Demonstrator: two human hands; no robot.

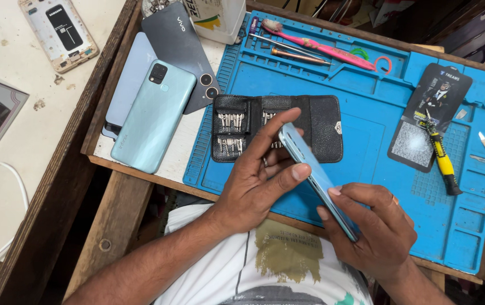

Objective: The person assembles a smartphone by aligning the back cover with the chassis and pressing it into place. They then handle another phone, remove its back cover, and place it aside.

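Right hand [375,226]: closed around lower end of light blue smartphone [316,176], held edge-on above blue repair mat [367,118]. Left hand [259,178]: fingers clasp phone's upper end. Beyond: open black screwdriver-bit wallet [316,121]; yellow screwdriver [441,159]; teal phone [153,116] lying back-up; pink brush [316,45].

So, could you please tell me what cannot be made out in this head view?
- Light blue phone: seen edge-on between left hand and right hand, so its faces are hidden.
- Black bit wallet: the left hand's fingers cover its middle; bit tips are too small to tell.
- Yellow screwdriver: its tip is too small.
- Phone frame: cut by the top edge.
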